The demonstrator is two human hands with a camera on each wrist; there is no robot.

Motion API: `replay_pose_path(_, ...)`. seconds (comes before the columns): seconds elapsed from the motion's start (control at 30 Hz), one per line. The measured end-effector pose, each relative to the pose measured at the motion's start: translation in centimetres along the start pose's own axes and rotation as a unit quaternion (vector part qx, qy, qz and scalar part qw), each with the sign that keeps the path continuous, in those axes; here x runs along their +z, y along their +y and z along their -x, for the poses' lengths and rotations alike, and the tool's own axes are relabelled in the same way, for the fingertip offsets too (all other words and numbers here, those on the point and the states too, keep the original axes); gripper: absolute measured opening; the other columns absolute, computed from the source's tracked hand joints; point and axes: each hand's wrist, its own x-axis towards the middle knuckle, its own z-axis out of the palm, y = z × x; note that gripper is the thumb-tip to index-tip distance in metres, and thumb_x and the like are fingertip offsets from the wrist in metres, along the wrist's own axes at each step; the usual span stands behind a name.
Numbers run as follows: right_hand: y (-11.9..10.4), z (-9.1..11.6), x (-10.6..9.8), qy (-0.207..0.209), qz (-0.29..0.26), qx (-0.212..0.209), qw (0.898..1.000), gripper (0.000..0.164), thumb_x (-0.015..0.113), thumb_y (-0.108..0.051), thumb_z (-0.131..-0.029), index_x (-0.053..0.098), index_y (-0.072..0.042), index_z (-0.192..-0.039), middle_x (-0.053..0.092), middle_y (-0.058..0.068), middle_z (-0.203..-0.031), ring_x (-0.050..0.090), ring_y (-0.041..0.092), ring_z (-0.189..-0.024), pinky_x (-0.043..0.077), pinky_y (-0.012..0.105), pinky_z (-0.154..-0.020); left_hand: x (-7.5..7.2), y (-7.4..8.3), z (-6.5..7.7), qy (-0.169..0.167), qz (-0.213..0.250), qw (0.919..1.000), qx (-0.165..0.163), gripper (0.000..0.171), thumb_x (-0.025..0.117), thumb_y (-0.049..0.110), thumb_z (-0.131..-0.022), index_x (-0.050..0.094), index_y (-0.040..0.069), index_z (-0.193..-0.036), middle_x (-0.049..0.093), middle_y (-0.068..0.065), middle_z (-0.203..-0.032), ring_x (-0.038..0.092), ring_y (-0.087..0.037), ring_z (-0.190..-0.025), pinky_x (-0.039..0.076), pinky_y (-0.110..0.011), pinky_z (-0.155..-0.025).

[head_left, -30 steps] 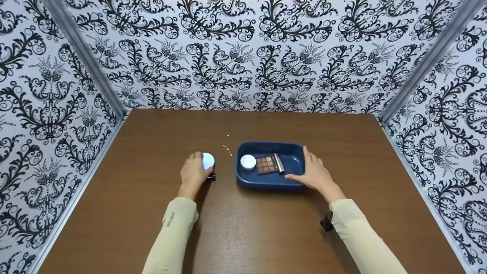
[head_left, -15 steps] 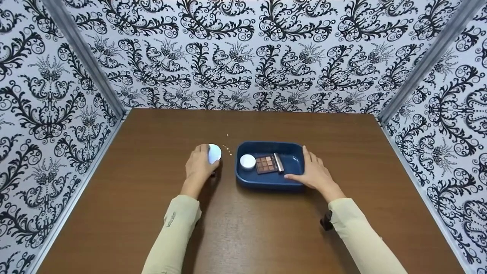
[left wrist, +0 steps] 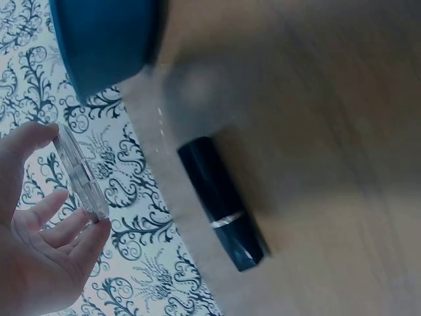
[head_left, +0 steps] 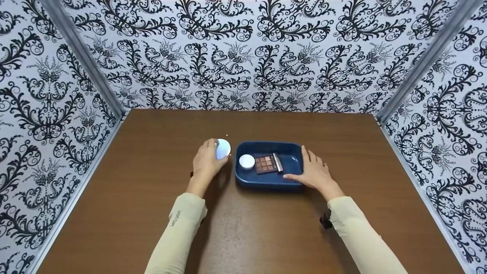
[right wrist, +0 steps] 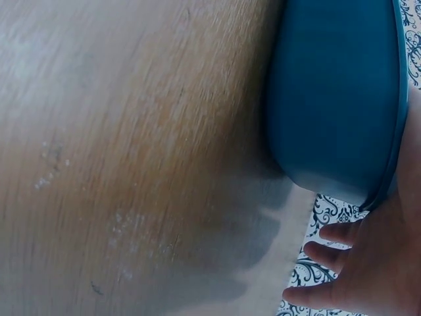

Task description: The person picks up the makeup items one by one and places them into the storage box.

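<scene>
My left hand (head_left: 207,158) grips a round compact (head_left: 223,149) by its edge, thumb on one side and fingers on the other, left of the blue tray (head_left: 270,186). Seen edge-on in the left wrist view, the compact (left wrist: 81,174) has a clear, thin case and is held off the table. A black lipstick tube (left wrist: 220,204) with a silver band lies on the table below; in the head view my wrist covers most of it. My right hand (head_left: 315,171) rests at the tray's right end, thumb over the near rim, fingers outstretched.
Inside the tray sit a white round jar (head_left: 247,162), an eyeshadow palette (head_left: 265,164) and a slim silver tube (head_left: 278,163). Patterned walls (head_left: 236,68) enclose the wooden table (head_left: 243,228). Light specks (left wrist: 160,118) lie on the table beyond the lipstick.
My left hand has carried the compact rightward and away from me, closer to the tray, leaving the lipstick behind on the table. The right hand and tray have stayed put.
</scene>
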Motion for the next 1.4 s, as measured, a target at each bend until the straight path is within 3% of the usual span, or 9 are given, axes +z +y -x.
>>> replay_pose_path(0.23,-0.1,0.1,0.1,-0.001,0.004,-0.002,1.000,0.130,0.068,-0.076,-0.073,0.001,-0.009,-0.161,0.021,0.028,-0.161,0.026,0.053,-0.144,0.023,0.075,-0.111,0.1,1.8,-0.3,0.009,0.007,0.9998,0.014,0.057,0.079,0.036,-0.082,0.057,0.009,-0.126,0.060,-0.013,-0.133,0.059,-0.033,-0.121,0.052,-0.047,-0.098)
replay_pose_path(0.73,-0.2,0.1,0.0,-0.005,-0.005,0.002,1.000,0.130,0.068,-0.077,-0.072,0.000,-0.011,-0.161,0.021,0.028,-0.161,0.025,0.052,-0.145,0.020,0.076,-0.112,0.5,6.1,-1.0,-0.004,0.000,0.9975,0.070,0.053,0.080,0.035,-0.081,0.057,0.010,-0.121,0.060,-0.012,-0.133,0.060,-0.031,-0.121,0.053,-0.046,-0.098)
replay_pose_path(1.07,-0.1,0.0,0.1,-0.005,-0.003,0.009,1.000,0.131,0.068,-0.079,-0.071,0.001,-0.012,-0.161,0.022,0.028,-0.161,0.026,0.052,-0.144,0.021,0.076,-0.111,1.5,9.1,-1.4,-0.017,-0.013,0.9945,0.102,0.052,0.079,0.037,-0.082,0.057,0.013,-0.122,0.061,-0.008,-0.132,0.062,-0.029,-0.118,0.055,-0.045,-0.093)
replay_pose_path(1.4,-0.1,0.1,0.0,-0.002,-0.004,0.009,1.000,0.132,0.068,-0.080,-0.069,0.004,-0.011,-0.161,0.024,0.027,-0.161,0.029,0.052,-0.143,0.022,0.076,-0.111,3.1,11.7,-1.6,-0.041,-0.035,0.9896,0.133,0.054,0.080,0.037,-0.081,0.058,0.013,-0.124,0.061,-0.008,-0.132,0.060,-0.027,-0.121,0.054,-0.041,-0.097)
